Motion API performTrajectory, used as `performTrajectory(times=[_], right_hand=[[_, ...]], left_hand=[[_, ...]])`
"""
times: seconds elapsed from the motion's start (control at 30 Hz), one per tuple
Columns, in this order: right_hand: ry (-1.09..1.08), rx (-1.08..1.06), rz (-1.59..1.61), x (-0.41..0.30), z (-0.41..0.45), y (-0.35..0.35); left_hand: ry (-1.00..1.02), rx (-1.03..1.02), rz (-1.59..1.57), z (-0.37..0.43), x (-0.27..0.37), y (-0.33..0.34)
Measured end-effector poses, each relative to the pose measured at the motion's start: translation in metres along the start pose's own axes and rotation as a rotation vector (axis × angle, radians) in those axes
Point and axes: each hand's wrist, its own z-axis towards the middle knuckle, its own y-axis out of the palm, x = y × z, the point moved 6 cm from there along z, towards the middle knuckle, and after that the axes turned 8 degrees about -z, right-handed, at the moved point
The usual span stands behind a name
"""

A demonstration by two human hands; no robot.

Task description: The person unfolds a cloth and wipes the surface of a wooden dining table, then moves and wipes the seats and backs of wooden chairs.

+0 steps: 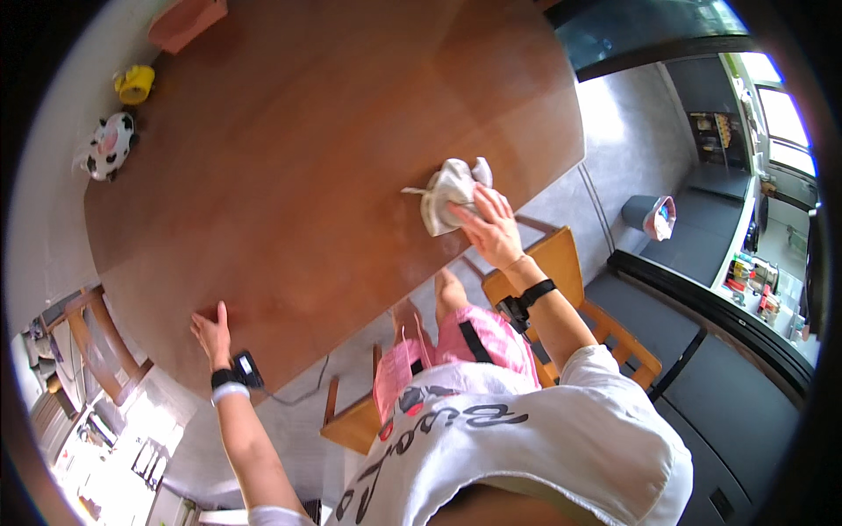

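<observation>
A large brown table lies before me. My right hand is pressed flat on a crumpled whitish cloth near the table's right front edge, its fingers spread over the folds. Away to the left, my left hand is at the table's left front part with thumb and fingers apart, holding nothing; whether it touches the surface I cannot tell. Both wrists wear black straps with small devices, and a cable runs from the left one.
Against the wall side stand a cow-patterned figure, a yellow cup-like item and a pink container. Wooden chairs flank me at the near edge. A grey bin with a liner stands on the floor at right.
</observation>
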Motion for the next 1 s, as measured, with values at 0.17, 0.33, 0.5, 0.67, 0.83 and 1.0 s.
performTrajectory(times=[0.17, 0.33, 0.5, 0.67, 0.83, 1.0], right_hand=[[0.205, 0.09, -0.131, 0.125, 0.016, -0.021], [0.375, 0.091, -0.252, 0.176, 0.058, -0.023], [0.557, 0.204, -0.262, 0.252, 0.06, -0.005], [0.696, 0.311, -0.193, 0.279, 0.099, 0.019], [0.323, 0.151, 0.852, 0.044, 0.167, 0.075], [-0.322, -0.061, 0.392, -0.2, 0.129, 0.088]], left_hand=[[-0.041, -0.021, 0.022, -0.036, -0.018, 0.028], [-0.261, -0.068, -0.181, -0.089, -0.11, 0.026], [-0.311, 0.082, -0.361, -0.157, -0.148, 0.058], [-0.389, -0.02, -0.567, -0.181, -0.187, 0.108], [-0.776, 0.116, -0.108, -0.194, -0.085, 0.063], [-0.198, -0.005, -0.36, -0.125, 0.065, 0.021]])
